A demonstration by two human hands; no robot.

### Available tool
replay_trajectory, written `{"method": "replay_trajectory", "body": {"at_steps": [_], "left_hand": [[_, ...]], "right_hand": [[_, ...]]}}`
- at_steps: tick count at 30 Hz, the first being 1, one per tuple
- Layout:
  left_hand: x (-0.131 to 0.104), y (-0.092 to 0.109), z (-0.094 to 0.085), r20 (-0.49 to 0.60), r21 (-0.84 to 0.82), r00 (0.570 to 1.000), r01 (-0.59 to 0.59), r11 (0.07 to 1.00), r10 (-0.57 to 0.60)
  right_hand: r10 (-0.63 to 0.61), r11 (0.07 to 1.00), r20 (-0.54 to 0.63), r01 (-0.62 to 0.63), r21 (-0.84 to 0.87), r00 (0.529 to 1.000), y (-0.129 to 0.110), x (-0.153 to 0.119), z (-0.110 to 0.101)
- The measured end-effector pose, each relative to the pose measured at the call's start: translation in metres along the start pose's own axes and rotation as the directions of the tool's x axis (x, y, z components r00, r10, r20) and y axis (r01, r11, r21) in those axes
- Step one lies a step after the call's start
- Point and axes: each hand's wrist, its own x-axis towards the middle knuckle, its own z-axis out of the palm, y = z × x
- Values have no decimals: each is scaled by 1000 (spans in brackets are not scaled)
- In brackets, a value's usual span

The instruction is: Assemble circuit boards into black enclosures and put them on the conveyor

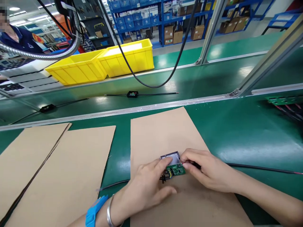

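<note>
A small open black case (pixel 169 155) with a green circuit board (pixel 176 170) at its near side lies on a brown cardboard sheet (pixel 161 132). My left hand (pixel 151 183) rests over its left side, fingers apart, a fingertip on the pale inner part. My right hand (pixel 205 167) pinches a black cable at the board's right edge; the fingers hide the cable's end. That cable (pixel 260 169) runs out to the right beyond my wrist. A second black cable (pixel 115 184) passes out to the left beneath my left hand.
More cardboard (pixel 78 164) lies at the left. Behind a metal rail (pixel 118 111), two cabled black units (pixel 132 94) lie on a green belt. Yellow bins (pixel 130 60) stand farther back. A black cable (pixel 151 85) hangs overhead. Boards with wires (pixel 284 101) sit right. A person (pixel 21 39) is back left.
</note>
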Motion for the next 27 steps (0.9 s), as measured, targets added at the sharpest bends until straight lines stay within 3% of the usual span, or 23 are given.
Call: {"method": "replay_trajectory", "body": {"at_steps": [4, 6, 8, 13, 18, 27], "left_hand": [[6, 5, 18, -99, 44, 995, 26, 999, -21], [11, 6, 18, -149, 40, 988, 34, 999, -28], [15, 5, 13, -190, 27, 980, 72, 997, -66], [18, -3, 3, -166, -71, 978, 120, 990, -130], [18, -15, 12, -135, 52, 978, 167, 985, -158], [19, -23, 10, -14, 97, 988, 152, 984, -151]], "right_hand": [[-57, 959, -98, 27, -283, 994, -11, 11, 15], [-140, 867, -83, 82, -491, 987, -23, 17, 21], [-169, 800, -32, 118, -588, 985, -32, 22, 21], [-202, 792, 86, 214, -572, 976, -18, 34, 3], [-196, 801, 166, 256, -541, 966, 11, 44, 2], [-164, 757, 217, 264, -598, 962, 4, 40, 15]]}}
